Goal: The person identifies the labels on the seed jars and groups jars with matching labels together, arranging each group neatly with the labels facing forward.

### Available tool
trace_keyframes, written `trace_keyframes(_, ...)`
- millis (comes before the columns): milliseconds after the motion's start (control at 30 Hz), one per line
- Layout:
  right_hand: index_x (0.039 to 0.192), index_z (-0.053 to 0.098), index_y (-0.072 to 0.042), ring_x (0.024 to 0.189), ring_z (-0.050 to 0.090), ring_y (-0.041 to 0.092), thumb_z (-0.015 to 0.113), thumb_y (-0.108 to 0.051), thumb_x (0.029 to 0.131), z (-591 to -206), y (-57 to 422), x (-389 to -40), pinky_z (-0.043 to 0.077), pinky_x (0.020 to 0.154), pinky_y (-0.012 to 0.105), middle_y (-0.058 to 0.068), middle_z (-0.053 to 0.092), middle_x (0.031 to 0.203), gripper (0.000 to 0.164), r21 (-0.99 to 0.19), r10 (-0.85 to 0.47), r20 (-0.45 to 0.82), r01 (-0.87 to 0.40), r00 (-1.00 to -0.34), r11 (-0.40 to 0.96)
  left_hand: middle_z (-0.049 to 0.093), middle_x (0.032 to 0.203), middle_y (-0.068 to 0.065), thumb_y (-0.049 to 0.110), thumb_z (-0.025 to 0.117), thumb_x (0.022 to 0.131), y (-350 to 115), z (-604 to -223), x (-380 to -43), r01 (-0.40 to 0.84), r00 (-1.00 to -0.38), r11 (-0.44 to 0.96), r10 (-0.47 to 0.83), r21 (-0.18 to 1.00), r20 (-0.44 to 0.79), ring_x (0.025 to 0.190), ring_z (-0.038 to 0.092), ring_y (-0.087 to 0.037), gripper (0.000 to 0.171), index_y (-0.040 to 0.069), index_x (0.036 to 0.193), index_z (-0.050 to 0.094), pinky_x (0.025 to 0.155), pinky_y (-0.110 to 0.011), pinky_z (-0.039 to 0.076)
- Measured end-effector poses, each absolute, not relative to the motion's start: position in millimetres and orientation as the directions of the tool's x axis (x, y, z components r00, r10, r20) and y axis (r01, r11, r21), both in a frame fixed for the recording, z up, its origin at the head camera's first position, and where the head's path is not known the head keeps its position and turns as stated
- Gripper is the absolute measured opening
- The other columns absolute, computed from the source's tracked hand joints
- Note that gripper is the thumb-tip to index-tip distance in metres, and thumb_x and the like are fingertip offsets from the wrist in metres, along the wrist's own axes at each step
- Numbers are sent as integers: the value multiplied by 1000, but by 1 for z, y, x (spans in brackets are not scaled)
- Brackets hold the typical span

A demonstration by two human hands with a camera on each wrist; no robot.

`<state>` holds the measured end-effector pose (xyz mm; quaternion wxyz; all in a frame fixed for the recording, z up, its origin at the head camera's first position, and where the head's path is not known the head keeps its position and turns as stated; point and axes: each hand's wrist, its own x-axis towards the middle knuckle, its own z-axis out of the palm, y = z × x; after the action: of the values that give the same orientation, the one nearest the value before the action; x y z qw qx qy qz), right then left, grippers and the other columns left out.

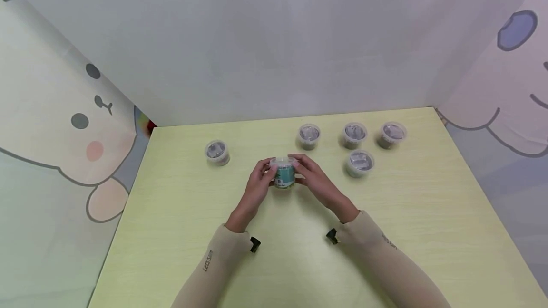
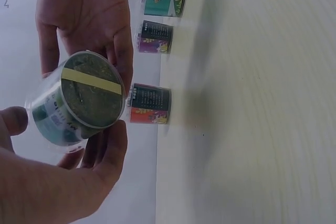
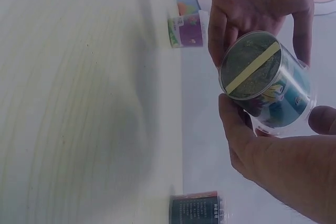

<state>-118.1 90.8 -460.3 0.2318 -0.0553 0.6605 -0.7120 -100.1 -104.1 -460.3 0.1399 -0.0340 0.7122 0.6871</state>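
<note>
A small clear plastic jar (image 1: 284, 173) with a teal label is held above the table between both hands. My left hand (image 1: 257, 182) grips its left side, thumb near the rim. From the right, my right hand (image 1: 316, 179) grips it in the same way. In the left wrist view, the jar's underside (image 2: 93, 98) faces the camera, with dark contents and a pale yellow strip across it. The right wrist view shows the jar (image 3: 268, 80) tilted, fingers of both hands around it.
On the pale yellow table (image 1: 180, 232), one similar tub (image 1: 217, 152) stands at the left. Several more stand at the back right, including one tub (image 1: 309, 136) behind the hands and another tub (image 1: 359, 163) nearer. A white wall (image 1: 274, 51) rises behind the table.
</note>
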Motion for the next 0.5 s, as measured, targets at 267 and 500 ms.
trace_keyframes(267,158,37,-3,141,50,40,44,-26,116,-459,88,-116,46,115,56,24,48,150,49,-972,-334,-231,228,-914,47,55,138,-19,23,56,112,-101,-462,-99,-207,-977,85,40,975,-211,110,59,-23,45,2,150,46,94,-36,54)
trace_keyframes(500,156,40,-1,133,55,38,51,-21,114,-458,83,-113,52,110,51,24,50,146,48,-976,-292,-211,185,-933,114,54,138,-17,23,64,108,-97,-459,-97,-180,-984,115,-7,977,-181,116,57,-28,45,4,145,48,95,-39,51)
